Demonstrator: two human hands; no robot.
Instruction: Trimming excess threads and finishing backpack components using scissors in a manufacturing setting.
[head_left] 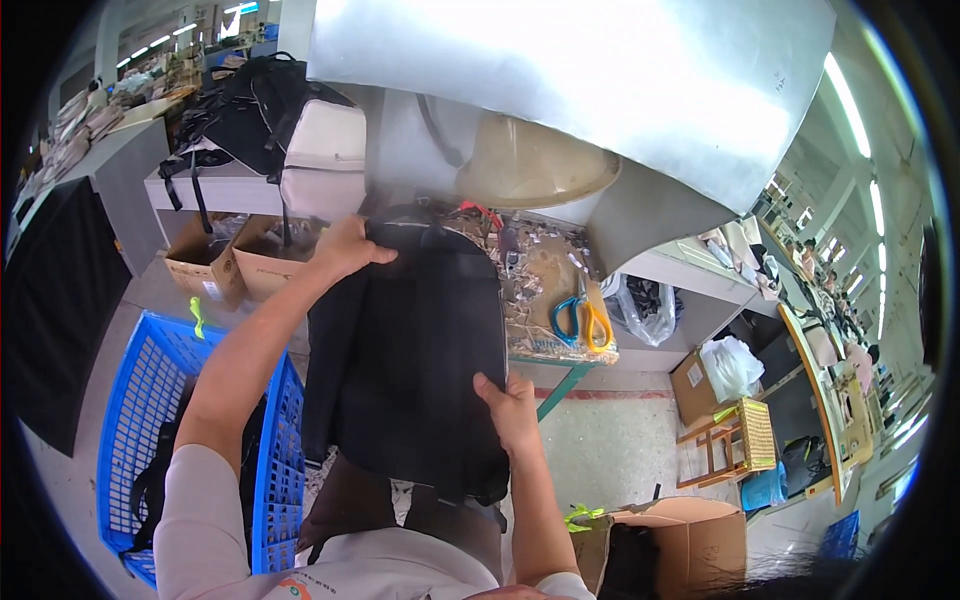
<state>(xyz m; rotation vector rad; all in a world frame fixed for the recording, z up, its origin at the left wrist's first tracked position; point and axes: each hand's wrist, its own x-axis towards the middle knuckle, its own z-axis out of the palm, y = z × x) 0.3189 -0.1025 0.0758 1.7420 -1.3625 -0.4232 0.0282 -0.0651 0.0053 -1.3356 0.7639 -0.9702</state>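
Observation:
A black backpack (420, 340) hangs upright in front of me, partly over the worktable's near edge. My left hand (348, 250) grips its upper left edge, thumb on the front and fingers out of sight behind. Lower down, my right hand (508, 408) clasps the right side edge, its thumb lying on the front panel. To the right of the bag, scissors with one blue and one orange handle (582, 318) lie on the worktable (545, 270), among thread scraps. A red-handled tool (482, 212) rests behind the bag.
A large metal hood (570, 60) overhangs the worktable. At my left stands a blue plastic crate (278, 480) with black items inside. Black bags (250, 110) and a pale bag (325, 155) sit on a bench. An open cardboard box (700, 530) and a wooden stool (735, 445) stand right.

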